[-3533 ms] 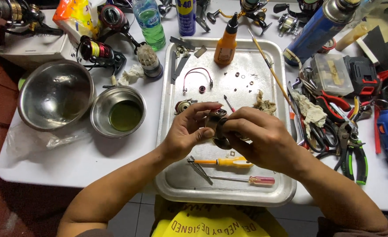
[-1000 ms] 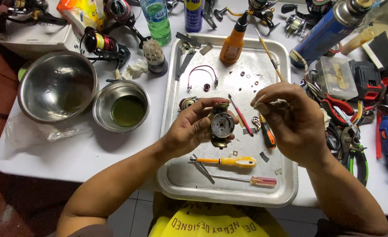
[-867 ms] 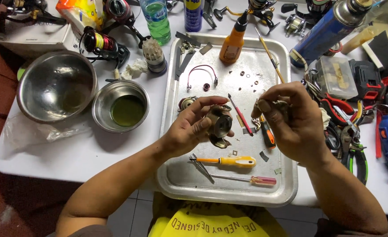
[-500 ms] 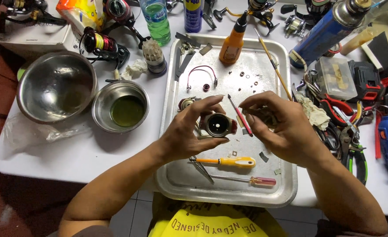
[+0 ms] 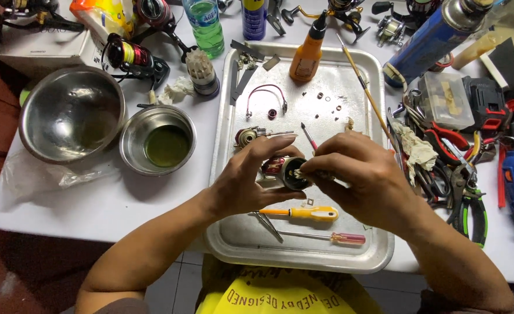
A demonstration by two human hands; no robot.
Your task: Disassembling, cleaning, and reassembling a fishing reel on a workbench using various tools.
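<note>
Change: since a second ago the right hand (image 5: 361,174) has come back in from beside the tray's right half and now meets the left hand (image 5: 251,186) over the middle of the tray; the reel part has stayed in the left hand.
Left hand: fingers curled around a small round dark metal fishing-reel body with a red band (image 5: 285,172), gripping it from the left, thumb below and fingers above.
Right hand: fingertips pinched together at the open face of the reel body, touching it; whether a small part sits between them cannot be told.
Reel body position: held just above the shallow rectangular steel tray (image 5: 228,244), near its centre.
On the tray: a yellow-handled screwdriver (image 5: 303,213) just below the hands, a thin screwdriver with a clear red handle (image 5: 327,236) nearer the front edge, an orange squeeze bottle with a black nozzle (image 5: 305,53) at the back, small washers scattered beside it.
Left of the tray: a small steel bowl holding greenish liquid (image 5: 159,139), and a larger steel bowl (image 5: 71,113) beside it.
Right of the tray: a heap of pliers and cutters (image 5: 460,180).
</note>
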